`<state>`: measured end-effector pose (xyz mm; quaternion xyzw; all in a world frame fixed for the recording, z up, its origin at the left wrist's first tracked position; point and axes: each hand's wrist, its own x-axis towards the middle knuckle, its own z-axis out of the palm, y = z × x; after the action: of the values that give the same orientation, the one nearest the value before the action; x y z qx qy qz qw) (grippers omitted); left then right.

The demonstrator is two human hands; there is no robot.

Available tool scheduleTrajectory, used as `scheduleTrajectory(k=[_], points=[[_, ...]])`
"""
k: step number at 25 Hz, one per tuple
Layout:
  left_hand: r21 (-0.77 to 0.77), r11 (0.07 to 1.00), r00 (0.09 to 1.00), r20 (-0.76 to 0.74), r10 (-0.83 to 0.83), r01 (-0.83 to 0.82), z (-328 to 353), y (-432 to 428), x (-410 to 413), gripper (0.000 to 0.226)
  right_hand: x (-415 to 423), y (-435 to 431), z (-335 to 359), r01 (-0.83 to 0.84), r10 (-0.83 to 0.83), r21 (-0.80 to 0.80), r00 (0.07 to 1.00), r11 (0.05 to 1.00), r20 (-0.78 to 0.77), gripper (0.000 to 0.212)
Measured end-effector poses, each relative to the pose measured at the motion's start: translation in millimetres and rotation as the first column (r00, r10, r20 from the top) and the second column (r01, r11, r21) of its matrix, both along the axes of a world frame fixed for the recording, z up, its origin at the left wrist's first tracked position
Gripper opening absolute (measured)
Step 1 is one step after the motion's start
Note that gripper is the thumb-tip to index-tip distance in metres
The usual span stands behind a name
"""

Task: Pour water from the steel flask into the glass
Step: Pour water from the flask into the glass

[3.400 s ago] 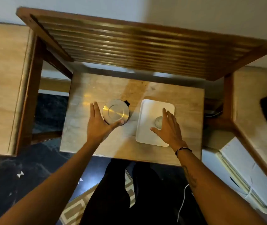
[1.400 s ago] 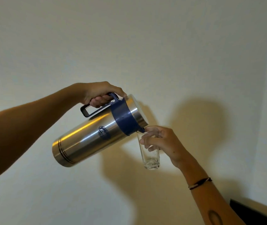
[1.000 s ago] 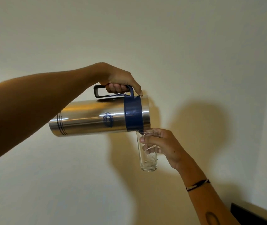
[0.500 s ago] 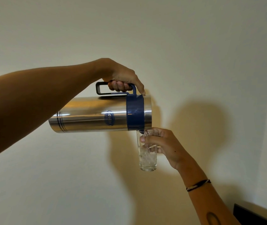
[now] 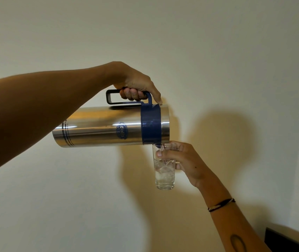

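The steel flask [image 5: 97, 127], with a blue collar and dark handle, lies nearly level in the air in front of a pale wall. My left hand [image 5: 136, 86] grips its handle from above, thumb on the blue collar. The spout sits right over the rim of a tall clear glass [image 5: 164, 171]. My right hand [image 5: 183, 160] holds that glass upright near its top, fingers curled round it. Bubbling water fills roughly the lower half of the glass.
A plain cream wall [image 5: 217, 51] fills the background, with shadows of the flask and hand on it. A dark object [image 5: 288, 240] shows at the bottom right corner. The table is out of view.
The flask went from bottom-down tilt to nearly level over the glass. Water has entered the glass and its level has risen. Earlier both hands were down at the table.
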<state>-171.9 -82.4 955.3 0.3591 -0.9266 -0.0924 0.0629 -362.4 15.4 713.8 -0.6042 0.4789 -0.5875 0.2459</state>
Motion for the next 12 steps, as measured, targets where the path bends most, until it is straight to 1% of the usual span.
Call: scheduleTrajectory(k=[4,12], points=[[0.005,1.000,1.000,0.011,0.007,-0.007,-2.6,-3.1,-3.1,0.070,-3.2,-5.0,-3.3,-0.004,0.004,-0.005,1.000,1.000,0.010,0.051],[0.034,0.999,1.000,0.025,0.003,-0.004,-6.6,-7.5,-7.7,0.069,-7.9,-8.1,-6.6,-0.007,0.006,0.017,1.000,1.000,0.030,0.038]])
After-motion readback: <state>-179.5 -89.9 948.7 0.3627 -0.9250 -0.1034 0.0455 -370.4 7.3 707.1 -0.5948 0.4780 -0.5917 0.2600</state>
